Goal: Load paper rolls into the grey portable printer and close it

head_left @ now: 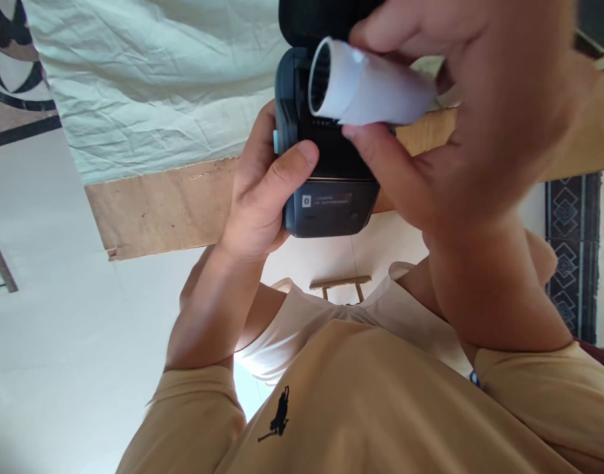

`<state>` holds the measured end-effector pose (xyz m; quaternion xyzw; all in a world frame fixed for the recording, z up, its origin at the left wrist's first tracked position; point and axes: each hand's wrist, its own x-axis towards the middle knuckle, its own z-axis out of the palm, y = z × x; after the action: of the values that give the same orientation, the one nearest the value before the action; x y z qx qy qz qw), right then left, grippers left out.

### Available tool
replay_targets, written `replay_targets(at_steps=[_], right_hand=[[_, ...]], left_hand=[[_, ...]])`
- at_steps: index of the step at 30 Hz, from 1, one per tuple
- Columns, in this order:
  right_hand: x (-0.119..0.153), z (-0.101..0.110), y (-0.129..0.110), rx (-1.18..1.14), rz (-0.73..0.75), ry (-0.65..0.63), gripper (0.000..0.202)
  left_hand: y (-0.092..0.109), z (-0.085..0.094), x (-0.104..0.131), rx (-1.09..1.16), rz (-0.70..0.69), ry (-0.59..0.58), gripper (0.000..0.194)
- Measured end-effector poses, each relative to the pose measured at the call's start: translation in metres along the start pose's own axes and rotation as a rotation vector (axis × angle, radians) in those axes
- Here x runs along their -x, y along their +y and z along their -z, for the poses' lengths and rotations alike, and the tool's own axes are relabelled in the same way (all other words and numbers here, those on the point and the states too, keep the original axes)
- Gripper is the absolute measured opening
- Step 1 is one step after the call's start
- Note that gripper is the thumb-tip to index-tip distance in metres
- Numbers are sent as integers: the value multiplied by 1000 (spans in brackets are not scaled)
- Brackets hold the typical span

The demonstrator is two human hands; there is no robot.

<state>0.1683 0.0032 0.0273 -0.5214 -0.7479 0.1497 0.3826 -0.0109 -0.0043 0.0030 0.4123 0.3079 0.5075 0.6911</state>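
My left hand [265, 184] grips a dark label printer [331, 207] from its left side, the thumb lying over the front edge of the open compartment. The printer's lid [306, 23] is swung up at the far side. A light blue tab [276, 141] shows on its left wall. Between the thumb and fingers of my right hand [460, 112] is a white label roll [381, 89] with a hollow core facing left. The roll is tilted over the printer's compartment and covers part of it. I cannot tell whether the two touch.
A pale green cloth [158, 79] covers much of the wooden table [168, 210], whose front edge is bare. A wooden stool [340, 283] stands on the floor below. At the upper right lies a dark object [598, 26], partly cut off.
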Motion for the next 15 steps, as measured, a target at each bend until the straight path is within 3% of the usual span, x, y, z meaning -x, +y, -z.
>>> replay_targets(at_steps=[2, 4, 8, 15], right_hand=[[1, 5, -2, 192, -4, -27, 53], [3, 7, -10, 271, 95, -34, 33], [5, 2, -19, 202, 214, -6, 14], [11, 2, -16, 63, 360, 94, 7]], left_hand=[[0, 0, 0, -48, 6, 2, 29], [-1, 0, 0, -133, -13, 2, 32], [-1, 1, 0, -248, -34, -7, 32], [0, 0, 0, -130, -19, 19, 28]])
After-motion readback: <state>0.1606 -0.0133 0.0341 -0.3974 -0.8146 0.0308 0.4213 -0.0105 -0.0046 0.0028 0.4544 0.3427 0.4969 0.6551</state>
